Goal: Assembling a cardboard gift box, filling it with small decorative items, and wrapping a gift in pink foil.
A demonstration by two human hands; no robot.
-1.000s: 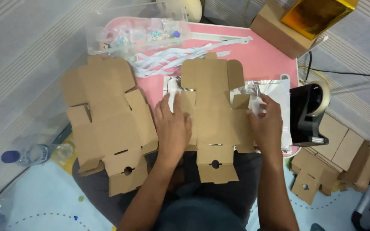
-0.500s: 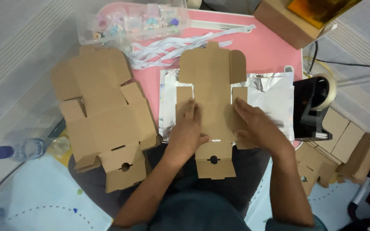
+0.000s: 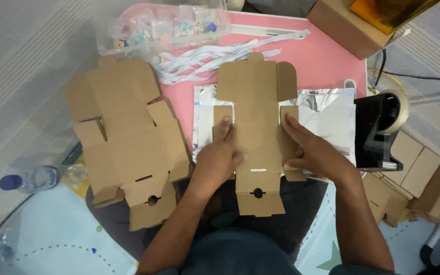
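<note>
Both the left hand (image 3: 219, 158) and right hand (image 3: 309, 150) press open-palmed, grasping nothing, on the flat cardboard box blank (image 3: 255, 132) lying over silver foil bags (image 3: 327, 114) on the pink bench (image 3: 327, 56); it looks light, stiff, best folded at its side flaps.

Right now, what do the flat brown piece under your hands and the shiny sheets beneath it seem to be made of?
The flat box blank looks like brown cardboard: matte, with cut flaps, fold lines and a punched hole. The shiny sheets look like metallic foil or foil-faced plastic; their silver surface is crinkled and mirrors light, but which one I cannot tell.
</note>
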